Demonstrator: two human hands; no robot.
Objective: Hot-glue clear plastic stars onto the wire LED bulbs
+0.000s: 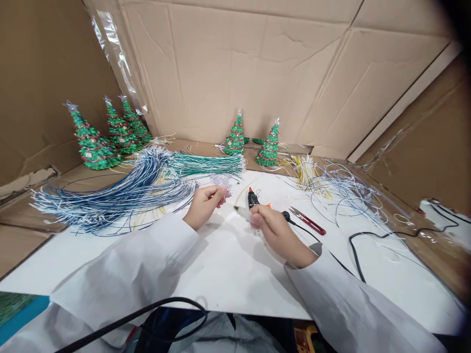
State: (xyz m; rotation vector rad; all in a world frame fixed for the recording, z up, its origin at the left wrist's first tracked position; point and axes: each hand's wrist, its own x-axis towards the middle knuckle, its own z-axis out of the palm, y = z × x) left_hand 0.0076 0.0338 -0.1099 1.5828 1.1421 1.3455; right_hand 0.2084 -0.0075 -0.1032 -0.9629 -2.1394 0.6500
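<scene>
My left hand [205, 206] is closed in a pinch on a small clear, pinkish plastic piece [228, 191]; its exact shape is partly hidden by the fingers. My right hand [277, 233] is wrapped round a pale, slim stick with a dark tip [243, 213], which points left toward my other hand without touching it. I cannot make out its exact kind. Just behind my right hand lies a black glue gun [252, 198] with an orange nozzle, partly covered by that hand. Red-handled thread snips [309, 220] lie to its right.
Bundles of blue-white wires [121, 196] and green wires [206, 164] lie at the left. Yellow wires [307, 171] and loose pale wires [349, 193] are at the right. Small green Christmas trees [270, 144] stand along the cardboard wall [257, 63]. A black cable [355, 252] crosses the white board.
</scene>
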